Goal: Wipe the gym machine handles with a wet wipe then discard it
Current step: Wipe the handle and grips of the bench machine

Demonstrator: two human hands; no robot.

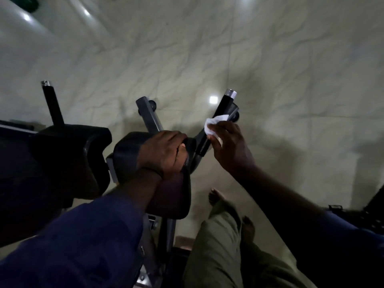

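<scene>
The gym machine has two black handles with silver end caps. The right handle (225,102) slants up to the right; the left handle (52,104) stands at the left. My right hand (230,146) holds a white wet wipe (214,124) wrapped against the middle of the right handle. My left hand (166,152) rests closed on the front edge of a black arm pad (128,150), gripping it. A second black pad (74,146) lies to the left of it.
A grey frame bar (148,115) runs forward between the pads, down to the pale marbled tile floor (207,48). My legs in olive trousers (220,242) and bare feet are below right. Dark equipment (372,213) sits at the right edge.
</scene>
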